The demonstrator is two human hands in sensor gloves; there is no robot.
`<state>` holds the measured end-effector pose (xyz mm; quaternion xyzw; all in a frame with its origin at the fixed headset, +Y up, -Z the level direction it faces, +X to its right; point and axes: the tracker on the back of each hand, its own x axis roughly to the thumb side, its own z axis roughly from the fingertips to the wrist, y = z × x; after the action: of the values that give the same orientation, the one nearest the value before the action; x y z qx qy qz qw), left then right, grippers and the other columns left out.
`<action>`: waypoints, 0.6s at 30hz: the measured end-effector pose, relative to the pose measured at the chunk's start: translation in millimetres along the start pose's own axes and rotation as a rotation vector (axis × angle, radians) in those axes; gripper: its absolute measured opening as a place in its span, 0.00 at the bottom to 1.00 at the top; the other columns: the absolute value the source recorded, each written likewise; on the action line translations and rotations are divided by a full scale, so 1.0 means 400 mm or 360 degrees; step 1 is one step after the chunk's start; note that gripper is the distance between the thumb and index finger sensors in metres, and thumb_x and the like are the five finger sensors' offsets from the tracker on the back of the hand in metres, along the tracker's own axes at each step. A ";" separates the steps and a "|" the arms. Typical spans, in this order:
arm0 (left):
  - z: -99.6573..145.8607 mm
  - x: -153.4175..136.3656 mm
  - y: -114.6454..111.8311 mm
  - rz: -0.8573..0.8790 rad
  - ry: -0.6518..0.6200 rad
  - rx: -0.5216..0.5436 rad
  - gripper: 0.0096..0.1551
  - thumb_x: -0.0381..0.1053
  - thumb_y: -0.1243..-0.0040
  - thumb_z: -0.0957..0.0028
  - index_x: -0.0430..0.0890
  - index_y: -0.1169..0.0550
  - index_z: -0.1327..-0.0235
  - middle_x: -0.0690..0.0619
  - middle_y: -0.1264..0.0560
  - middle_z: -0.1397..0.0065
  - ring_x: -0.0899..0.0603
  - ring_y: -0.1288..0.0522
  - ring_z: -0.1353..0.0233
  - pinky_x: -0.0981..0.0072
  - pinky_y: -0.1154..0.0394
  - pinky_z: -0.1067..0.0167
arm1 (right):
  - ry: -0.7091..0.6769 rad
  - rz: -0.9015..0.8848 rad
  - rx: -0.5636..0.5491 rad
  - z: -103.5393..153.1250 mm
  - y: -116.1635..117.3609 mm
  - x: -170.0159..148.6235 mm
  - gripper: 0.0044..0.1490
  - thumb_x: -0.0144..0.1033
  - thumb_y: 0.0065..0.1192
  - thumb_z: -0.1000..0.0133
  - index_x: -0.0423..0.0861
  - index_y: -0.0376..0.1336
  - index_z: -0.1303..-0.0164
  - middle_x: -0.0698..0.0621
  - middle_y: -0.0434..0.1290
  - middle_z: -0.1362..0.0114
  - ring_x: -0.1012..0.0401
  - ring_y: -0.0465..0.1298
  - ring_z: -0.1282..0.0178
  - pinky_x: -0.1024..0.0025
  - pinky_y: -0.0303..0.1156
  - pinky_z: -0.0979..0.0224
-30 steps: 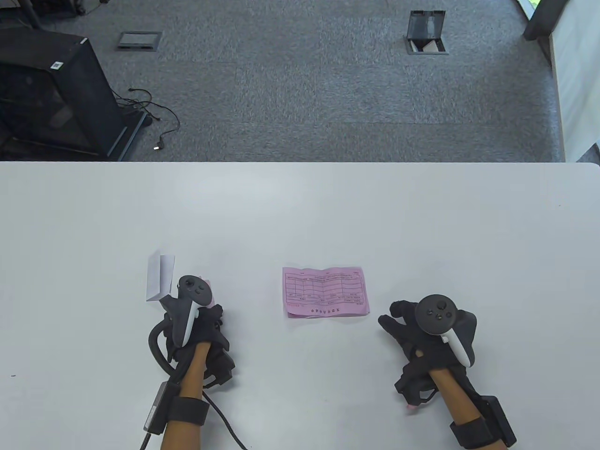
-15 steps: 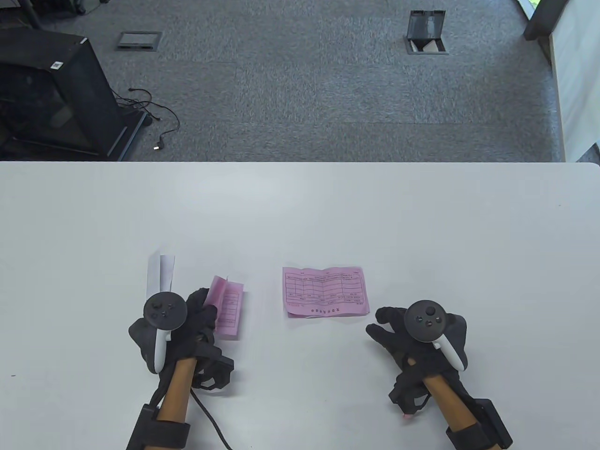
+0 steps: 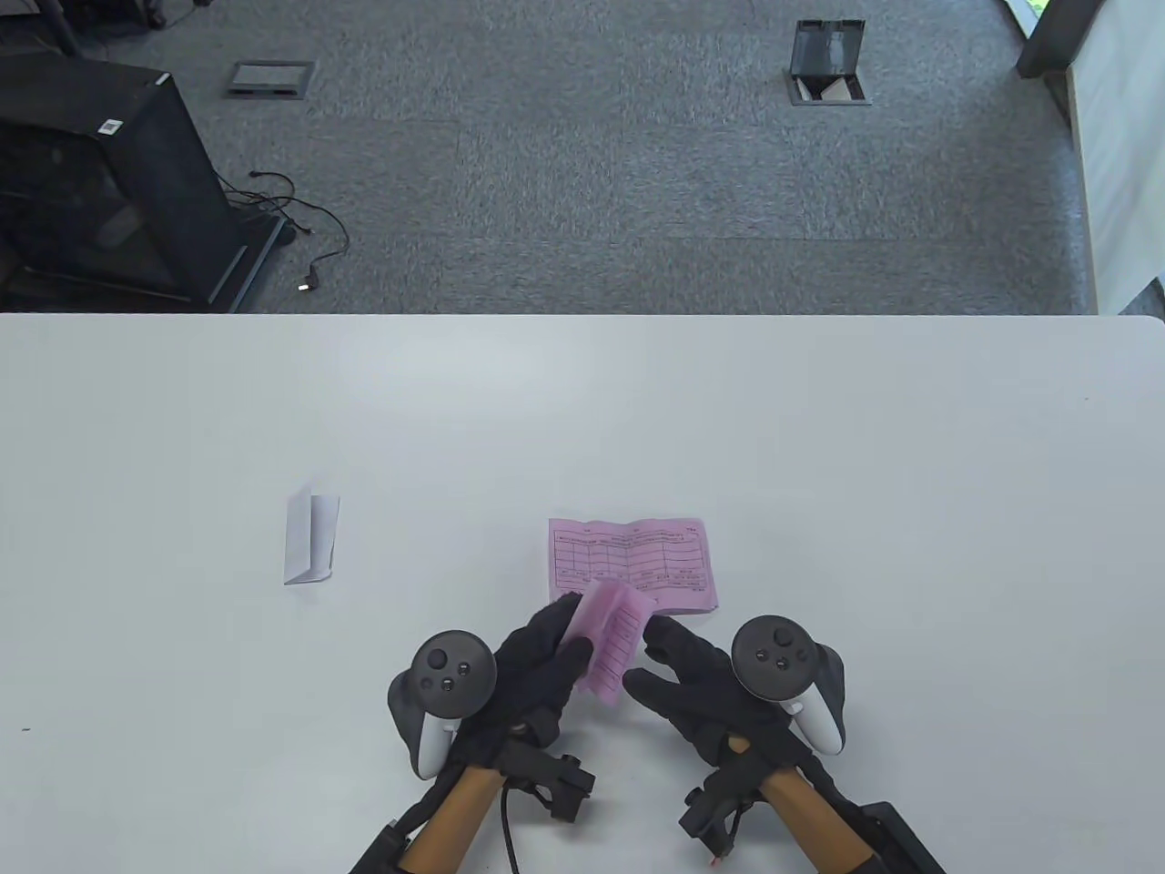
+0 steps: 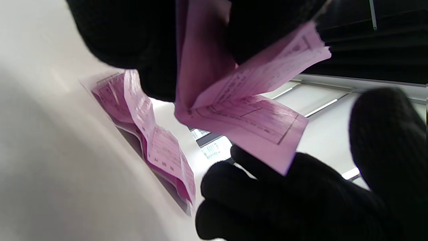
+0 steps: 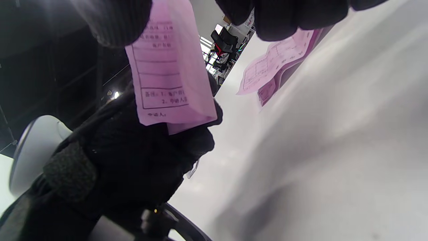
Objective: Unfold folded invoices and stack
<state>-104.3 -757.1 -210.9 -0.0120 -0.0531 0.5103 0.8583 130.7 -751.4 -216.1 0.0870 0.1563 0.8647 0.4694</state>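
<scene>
I count three paper slips on the white tabletop (image 3: pixel 819 437): one folded pink printed invoice (image 3: pixel 608 648) up in my hands, one unfolded pink printed invoice (image 3: pixel 637 555) lying flat with its printed table face up, and one folded white paper slip (image 3: pixel 309 539) standing half open, well apart to the left. Whether more sheets lie under the flat pink one I cannot tell, though the left wrist view shows layered pink edges there (image 4: pixel 157 147).

My left hand (image 3: pixel 537 665) pinches the folded pink invoice along its left edge, fingers curled round it. My right hand (image 3: pixel 692 683) sits just beside the paper's right edge with fingers reaching toward it; the table view does not show whether they hold it, but the right wrist view shows dark fingertips (image 5: pixel 287 16) close over the top of the sheet (image 5: pixel 170 67). So I cannot tell how that hand stands.

The held invoice hangs above the tabletop, just in front of the flat invoice's near edge and overlapping it in the table view. Its long axis runs from near-right to far-left, tilted, with the flaps parted at the far end (image 4: pixel 247 93).

Beyond the tabletop I see grey carpet, a black cabinet (image 3: pixel 100 182) at far left with loose cables (image 3: pixel 300 228), and two floor boxes.
</scene>
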 end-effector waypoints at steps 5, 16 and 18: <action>0.011 0.005 -0.019 -0.0074 -0.0066 -0.0048 0.29 0.48 0.35 0.45 0.50 0.28 0.30 0.48 0.17 0.38 0.43 0.18 0.45 0.59 0.19 0.51 | 0.0027 -0.0110 -0.0102 -0.004 0.000 -0.015 0.35 0.50 0.53 0.43 0.42 0.60 0.31 0.40 0.70 0.31 0.39 0.68 0.31 0.37 0.61 0.30; 0.067 0.035 -0.003 -0.0728 -0.0289 0.0298 0.47 0.54 0.30 0.47 0.54 0.47 0.24 0.39 0.40 0.23 0.33 0.35 0.28 0.46 0.31 0.35 | 0.0028 -0.0075 -0.0165 -0.002 -0.004 -0.023 0.24 0.45 0.55 0.44 0.46 0.67 0.43 0.45 0.77 0.40 0.44 0.75 0.38 0.43 0.66 0.33; 0.083 0.050 -0.010 -0.0873 -0.0389 0.0295 0.34 0.54 0.30 0.47 0.56 0.35 0.32 0.41 0.35 0.25 0.35 0.31 0.30 0.48 0.28 0.36 | 0.0039 -0.0084 -0.0178 -0.002 -0.006 -0.026 0.24 0.45 0.55 0.44 0.46 0.67 0.43 0.45 0.77 0.41 0.44 0.75 0.38 0.43 0.66 0.33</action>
<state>-94.9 -742.7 -175.9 0.1425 -0.1105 0.2602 0.9486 138.2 -759.2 -217.7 0.0458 0.1156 0.8604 0.4942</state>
